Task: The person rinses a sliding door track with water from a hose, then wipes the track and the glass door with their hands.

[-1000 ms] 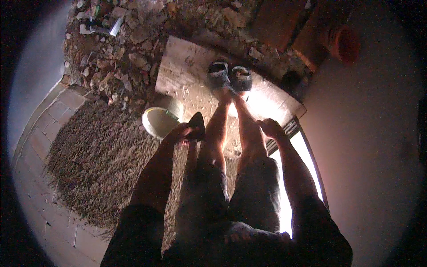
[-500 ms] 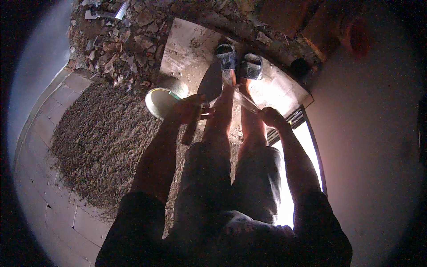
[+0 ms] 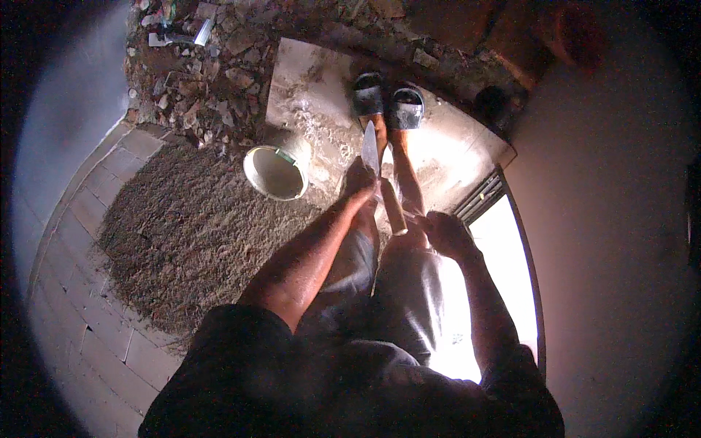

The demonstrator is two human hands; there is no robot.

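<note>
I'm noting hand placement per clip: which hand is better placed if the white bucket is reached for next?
Probably the left hand: it is nearer the white bucket, though it holds a pointed trowel. The right hand is farther away, beside the right leg. Whether it holds anything is unclear.

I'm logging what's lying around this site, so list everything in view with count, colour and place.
trowel: 1, silvery and tan, centre
sand heap: 1, grey-brown, left
bucket: 1, off-white, beside the sand heap
board: 1, pale, top centre
rubble: many pieces, mixed browns, upper left
scrap strip: 1, white, on the rubble
blocks: several, pale grey, far left
wall: 1, greyish, right
dim objects: count unclear, reddish-brown, upper right
slides: 2, dark, on the board
shorts: 1 pair, grey, lower centre
sleeves: 2, black, lower edge
left hand: 1, bare, gripping the trowel
right hand: 1, bare, right of the trowel
</note>
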